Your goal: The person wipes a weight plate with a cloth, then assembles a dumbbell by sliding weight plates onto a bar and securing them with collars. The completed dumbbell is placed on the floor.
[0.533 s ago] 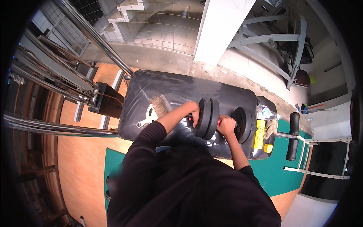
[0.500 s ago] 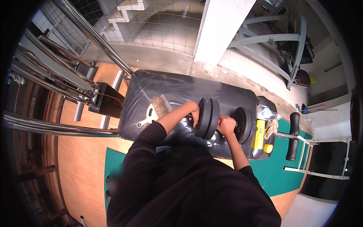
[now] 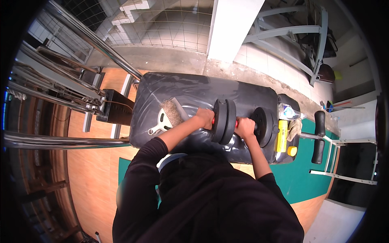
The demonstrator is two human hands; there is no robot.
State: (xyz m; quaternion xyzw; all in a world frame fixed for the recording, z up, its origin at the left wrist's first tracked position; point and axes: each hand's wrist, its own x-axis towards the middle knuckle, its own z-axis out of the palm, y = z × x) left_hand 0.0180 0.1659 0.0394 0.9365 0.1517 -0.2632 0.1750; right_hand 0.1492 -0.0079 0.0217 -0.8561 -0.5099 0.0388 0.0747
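A dumbbell with black round plates point(image 3: 224, 121) at its left and right ends lies across a black padded bench point(image 3: 194, 87). My right hand point(image 3: 244, 128) is wrapped round its handle between the plates, where a little red shows. At the outer left end, my left hand point(image 3: 206, 117) is closed on the dumbbell's end, with a bit of red visible beside the plate. Its fingertips are partly hidden. Left of that hand, a hand brush point(image 3: 163, 123) with a cream handle and tan bristles rests on the bench, close to my left forearm.
At the bench's right end are a yellow bottle point(image 3: 282, 136), a yellow cap point(image 3: 291, 151), a clear plastic packet point(image 3: 288, 112) and a pale glove point(image 3: 295, 128). Chrome bars point(image 3: 69, 141) and a weight machine stand left. Black foam rollers point(image 3: 319, 123) sit at right.
My left hand has turned at the dumbbell's end, its fingers now more tucked in than hanging down. The right hand keeps its hold on the handle. The whole view has shifted slightly.
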